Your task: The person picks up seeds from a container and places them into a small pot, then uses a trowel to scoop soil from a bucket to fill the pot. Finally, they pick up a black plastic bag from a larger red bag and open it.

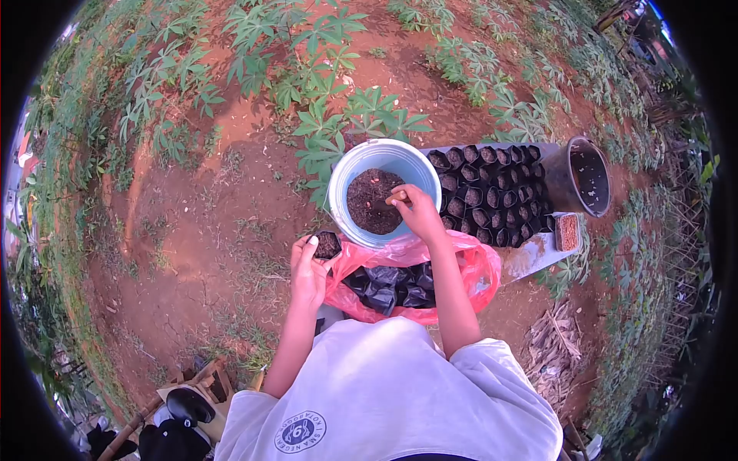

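Note:
My left hand (309,275) holds a small black planting bag (327,245) upright, its open top showing dark soil. My right hand (420,212) grips the handle of a small trowel (395,199), its blade down at the soil (372,201) inside a light blue bucket (338,191). Just left of the bucket is the held bag. Below the bucket, a pink plastic bag (480,265) lies open around several folded black bags (387,286); my right forearm passes over it.
Several rows of soil-filled black bags (492,195) stand on a grey board (530,257) at right. Beside them are a dark bucket (598,177) and a small container of reddish grains (567,232). Leafy plants (319,138) grow beyond; dry leaves (555,349) lie at lower right.

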The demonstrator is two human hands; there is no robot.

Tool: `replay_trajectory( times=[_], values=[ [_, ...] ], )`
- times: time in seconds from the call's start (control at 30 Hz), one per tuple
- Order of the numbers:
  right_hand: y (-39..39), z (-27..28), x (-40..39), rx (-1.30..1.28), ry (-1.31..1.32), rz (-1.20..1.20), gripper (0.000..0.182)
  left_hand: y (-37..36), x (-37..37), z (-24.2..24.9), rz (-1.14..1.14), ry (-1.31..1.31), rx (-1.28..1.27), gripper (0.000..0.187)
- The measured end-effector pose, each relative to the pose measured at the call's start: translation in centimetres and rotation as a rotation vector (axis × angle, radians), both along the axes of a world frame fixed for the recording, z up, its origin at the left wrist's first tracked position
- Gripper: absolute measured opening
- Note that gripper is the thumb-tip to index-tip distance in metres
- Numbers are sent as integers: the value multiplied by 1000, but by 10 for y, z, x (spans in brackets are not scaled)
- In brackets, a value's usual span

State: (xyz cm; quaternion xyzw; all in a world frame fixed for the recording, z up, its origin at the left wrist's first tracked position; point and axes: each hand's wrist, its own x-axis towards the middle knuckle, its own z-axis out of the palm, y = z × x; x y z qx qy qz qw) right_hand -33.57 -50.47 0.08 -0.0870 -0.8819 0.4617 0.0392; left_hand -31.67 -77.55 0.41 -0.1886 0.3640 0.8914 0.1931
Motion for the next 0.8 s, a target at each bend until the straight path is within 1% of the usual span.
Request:
replay_trajectory(
  times=[0.13,0.2,0.3,0.37,0.53,0.6,0.73,0.8],
  values=[
    [-5,-9,-6,-24,-37,-36,23,-4,-11,-7,-32,-5,5,23],
    [-6,-12,-10,-27,-26,-38,16,-6,-16,-10,-45,-18,3,23],
    [-6,-13,-15,-25,-52,-92,13,-7,-25,-12,-70,-31,-1,23],
    [-5,-11,-17,0,-63,-112,13,-8,-30,-9,-100,-40,-38,18],
    [5,-32,-22,13,-53,-157,14,-7,-44,-9,-127,-61,-36,18],
    [10,-42,-24,-77,-158,-211,13,-7,-48,-14,-133,-57,-23,19],
    [17,-55,-26,-91,-162,-256,13,-3,-56,-17,-159,-59,-11,19],
    [19,-58,-27,-141,-246,-260,13,-1,-58,-17,-163,-59,-11,19]
  ],
)
